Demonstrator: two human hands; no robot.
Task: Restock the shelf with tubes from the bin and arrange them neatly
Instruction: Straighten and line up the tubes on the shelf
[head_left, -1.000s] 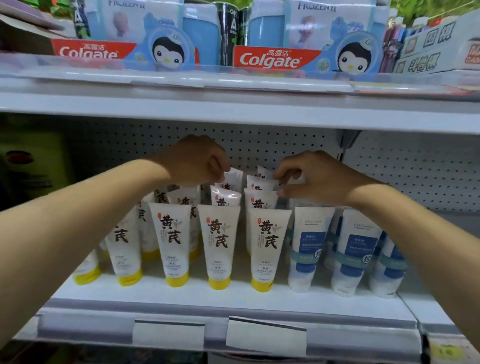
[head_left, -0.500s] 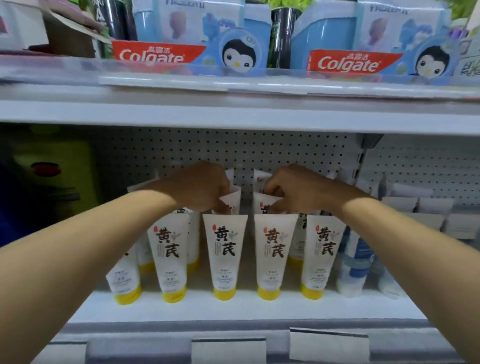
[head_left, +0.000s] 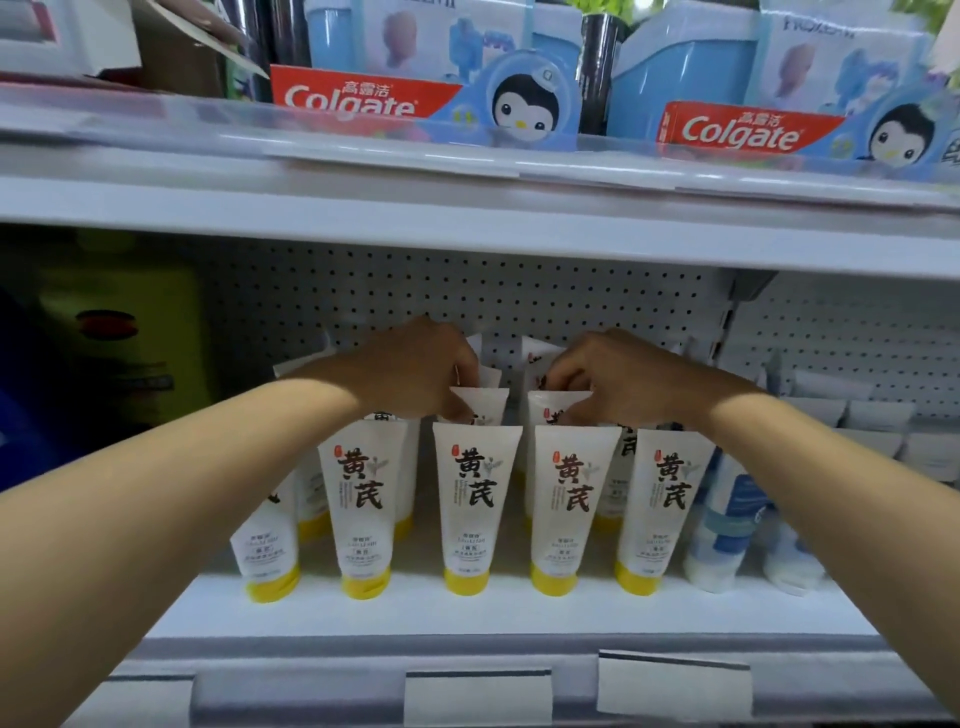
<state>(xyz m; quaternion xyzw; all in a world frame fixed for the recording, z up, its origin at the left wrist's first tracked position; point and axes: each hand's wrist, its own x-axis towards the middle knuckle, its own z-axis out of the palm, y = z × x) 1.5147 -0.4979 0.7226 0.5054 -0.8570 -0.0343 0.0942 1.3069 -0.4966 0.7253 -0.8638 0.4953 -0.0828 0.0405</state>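
Several white tubes with yellow caps (head_left: 475, 504) stand cap-down in rows on the white shelf (head_left: 467, 608). My left hand (head_left: 415, 371) reaches over the front row and pinches the flat top of a second-row tube (head_left: 480, 405). My right hand (head_left: 613, 376) mirrors it and pinches the top of the neighbouring second-row tube (head_left: 553, 408). More tube tops show behind my fingers, partly hidden. The bin is out of view.
White tubes with blue labels (head_left: 727, 525) stand to the right of the yellow-capped ones. The shelf above (head_left: 467, 208) overhangs my hands and carries Colgate boxes (head_left: 363, 98). A perforated back panel (head_left: 519, 301) closes the rear. Price tags (head_left: 672, 686) hang on the front rail.
The view has shifted so the tubes sit more to the centre. Both hands have come lower and closer together onto the second-row tube tops.
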